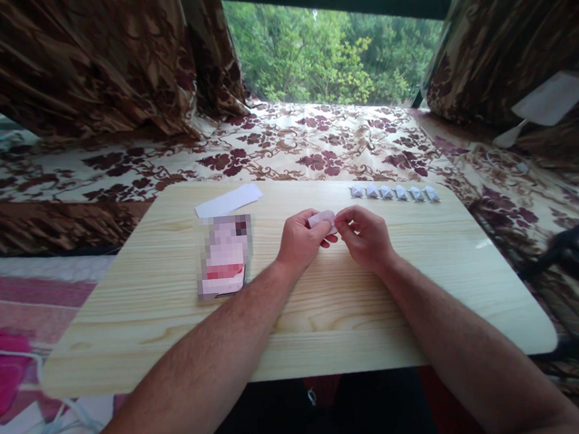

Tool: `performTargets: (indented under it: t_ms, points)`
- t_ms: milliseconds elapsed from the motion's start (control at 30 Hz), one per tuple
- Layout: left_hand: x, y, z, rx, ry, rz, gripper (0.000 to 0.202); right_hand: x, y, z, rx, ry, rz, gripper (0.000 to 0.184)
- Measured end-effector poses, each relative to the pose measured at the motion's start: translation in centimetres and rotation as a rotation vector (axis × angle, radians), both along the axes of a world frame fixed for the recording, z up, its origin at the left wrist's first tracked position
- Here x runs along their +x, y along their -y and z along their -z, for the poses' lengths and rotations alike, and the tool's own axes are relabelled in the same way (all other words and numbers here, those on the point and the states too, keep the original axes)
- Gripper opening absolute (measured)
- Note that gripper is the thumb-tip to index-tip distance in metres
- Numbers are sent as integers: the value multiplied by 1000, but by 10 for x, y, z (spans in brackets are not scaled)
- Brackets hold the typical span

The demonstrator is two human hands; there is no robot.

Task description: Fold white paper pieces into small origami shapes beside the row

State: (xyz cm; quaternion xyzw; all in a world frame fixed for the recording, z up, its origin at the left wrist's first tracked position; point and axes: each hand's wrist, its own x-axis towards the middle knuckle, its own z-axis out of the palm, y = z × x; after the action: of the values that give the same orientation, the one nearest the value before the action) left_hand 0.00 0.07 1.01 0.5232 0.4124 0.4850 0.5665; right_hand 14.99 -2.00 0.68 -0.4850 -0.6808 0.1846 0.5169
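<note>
Above the middle of the wooden table, a small piece of white paper (321, 218) is held between my hands. My left hand (301, 236) grips it with the thumb on top and fingers beneath. The closed fingertips of my right hand (368, 235) pinch at its right edge. Farther back on the right, several small folded white paper pieces (386, 192) stand in a row. Flat white paper strips (229, 200) lie at the back left, behind a pixelated phone-like object (225, 255) to the left of my hands.
The pale wooden table (330, 347) has rounded corners. Behind it runs a ledge covered in floral cloth (313, 135), below a window (307, 55) between curtains. A white lamp-like object (553, 99) stands at the right. Cables (69, 415) and papers lie at the lower left.
</note>
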Motion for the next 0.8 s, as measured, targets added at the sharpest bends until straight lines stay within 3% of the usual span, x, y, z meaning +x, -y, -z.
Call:
performTargets:
  t_ms: [400, 800]
  points:
    - [-2, -2, 3, 82, -25, 31, 11, 2, -5, 8, -129, -214, -24, 11]
    - [-3, 2, -3, 100, -52, 31, 13, 0, -4, 1, -160, -325, -33, 8]
